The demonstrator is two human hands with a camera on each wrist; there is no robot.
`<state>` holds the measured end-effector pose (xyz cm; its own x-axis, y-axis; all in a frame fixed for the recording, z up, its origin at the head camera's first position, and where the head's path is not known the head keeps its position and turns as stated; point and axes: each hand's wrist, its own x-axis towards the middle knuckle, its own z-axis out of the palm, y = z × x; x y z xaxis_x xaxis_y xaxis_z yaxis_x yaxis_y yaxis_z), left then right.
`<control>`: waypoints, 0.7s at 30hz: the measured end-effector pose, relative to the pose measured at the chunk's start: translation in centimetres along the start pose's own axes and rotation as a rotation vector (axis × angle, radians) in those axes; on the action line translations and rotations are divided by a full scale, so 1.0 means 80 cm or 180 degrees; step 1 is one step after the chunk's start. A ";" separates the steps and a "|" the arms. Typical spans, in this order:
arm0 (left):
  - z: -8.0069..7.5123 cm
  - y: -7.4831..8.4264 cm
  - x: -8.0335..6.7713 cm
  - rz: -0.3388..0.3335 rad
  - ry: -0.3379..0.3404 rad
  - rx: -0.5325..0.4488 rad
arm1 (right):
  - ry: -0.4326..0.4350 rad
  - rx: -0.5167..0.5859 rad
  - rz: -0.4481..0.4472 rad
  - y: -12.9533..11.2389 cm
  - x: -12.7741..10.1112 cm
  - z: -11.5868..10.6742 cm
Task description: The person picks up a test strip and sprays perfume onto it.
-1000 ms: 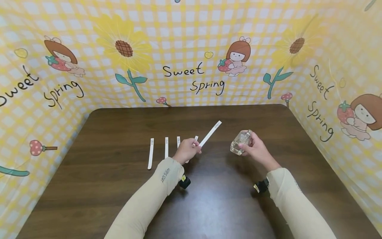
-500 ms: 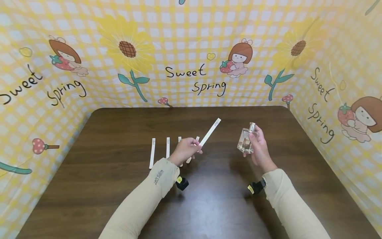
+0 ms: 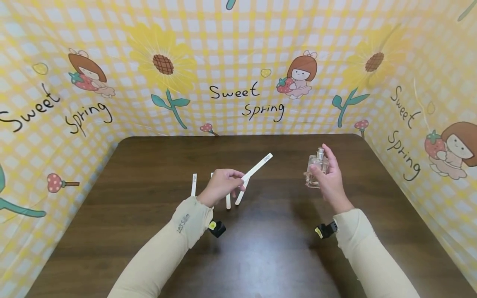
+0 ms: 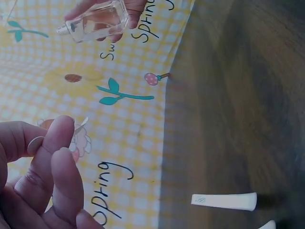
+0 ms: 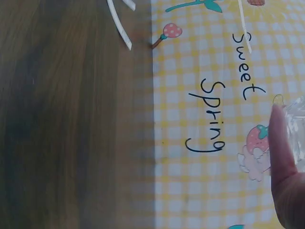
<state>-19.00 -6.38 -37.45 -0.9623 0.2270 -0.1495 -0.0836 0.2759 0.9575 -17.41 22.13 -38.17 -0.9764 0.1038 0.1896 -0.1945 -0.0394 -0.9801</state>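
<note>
My left hand (image 3: 223,186) pinches a white paper test strip (image 3: 259,165) near its lower end. The strip slants up to the right, its printed end pointing away. To the right, my right hand (image 3: 331,178) grips a clear glass perfume bottle (image 3: 312,162), held upright above the table with the thumb across its front. One finger reaches up beside the silver spray top (image 3: 320,153). The left wrist view shows the perfume bottle (image 4: 97,21) beyond the pinching fingers (image 4: 59,138). Only an edge of its glass (image 5: 298,131) shows in the right wrist view.
More paper strips lie on the dark wooden table (image 3: 261,240) below my left hand: one at the left (image 3: 193,185), others (image 3: 228,201) partly covered by the hand. A yellow checked cloth (image 3: 238,49) hangs around the table's back and sides.
My right hand has turned the perfume bottle from tilted to upright and moved it rightward and up. My left hand has shifted slightly left with its strip, which now leans lower.
</note>
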 end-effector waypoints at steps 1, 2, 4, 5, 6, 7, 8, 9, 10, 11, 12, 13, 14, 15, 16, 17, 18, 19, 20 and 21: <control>-0.003 0.002 -0.002 0.0025 0.0010 0.0021 | -0.0027 -0.0151 -0.0010 -0.002 0.000 0.001; -0.005 0.004 -0.004 0.0051 0.0022 0.0044 | -0.0076 -0.0338 -0.0052 -0.004 -0.001 0.001; -0.010 0.007 -0.008 0.0082 0.0042 0.0080 | -0.0204 -0.0747 -0.0215 -0.007 -0.002 0.003; -0.012 0.008 -0.010 0.0081 0.0049 0.0100 | -0.0275 -0.0938 -0.0320 -0.008 -0.003 0.004; -0.013 0.009 -0.012 0.0080 0.0041 0.0118 | -0.0349 -0.1116 -0.0421 -0.009 -0.004 0.006; -0.015 0.010 -0.014 0.0083 0.0029 0.0134 | -0.0405 -0.1302 -0.0527 -0.009 -0.004 0.007; -0.016 0.010 -0.016 0.0081 0.0019 0.0142 | -0.0452 -0.1495 -0.0635 -0.009 -0.005 0.007; -0.017 0.010 -0.018 0.0084 0.0014 0.0156 | -0.0481 -0.1658 -0.0734 -0.009 -0.006 0.008; -0.018 0.010 -0.019 0.0079 0.0010 0.0157 | -0.0506 -0.1808 -0.0816 -0.008 -0.007 0.009; -0.019 0.010 -0.021 0.0085 0.0007 0.0149 | -0.0517 -0.1922 -0.0884 -0.007 -0.009 0.010; -0.020 0.010 -0.023 0.0099 0.0006 0.0143 | -0.0517 -0.2032 -0.0953 -0.006 -0.011 0.011; -0.021 0.009 -0.024 0.0105 0.0015 0.0129 | -0.0500 -0.2167 -0.1024 -0.004 -0.013 0.012; -0.023 0.009 -0.026 0.0101 0.0028 0.0109 | -0.0481 -0.2287 -0.1093 -0.002 -0.016 0.013; -0.024 0.008 -0.028 0.0102 0.0040 0.0089 | -0.0458 -0.2378 -0.1149 0.001 -0.019 0.015; -0.026 0.007 -0.029 0.0101 0.0044 0.0056 | -0.0432 -0.2474 -0.1198 0.004 -0.023 0.016; -0.028 0.006 -0.031 0.0106 0.0047 0.0023 | -0.0400 -0.2545 -0.1250 0.007 -0.027 0.019; -0.029 0.005 -0.032 0.0118 0.0050 0.0003 | -0.0367 -0.2605 -0.1289 0.010 -0.030 0.021; -0.031 0.004 -0.033 0.0132 0.0050 -0.0007 | -0.0331 -0.2650 -0.1318 0.013 -0.033 0.023; -0.033 0.002 -0.034 0.0150 0.0048 -0.0005 | -0.0286 -0.2658 -0.1341 0.015 -0.035 0.026; -0.035 0.001 -0.035 0.0155 0.0038 -0.0007 | -0.0239 -0.2658 -0.1356 0.017 -0.037 0.028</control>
<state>-17.03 -9.63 -36.24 -0.9683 0.2288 -0.0998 -0.0373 0.2628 0.9641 -14.99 19.52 -39.91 -0.8477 -0.1201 0.5168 -0.4347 0.7157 -0.5466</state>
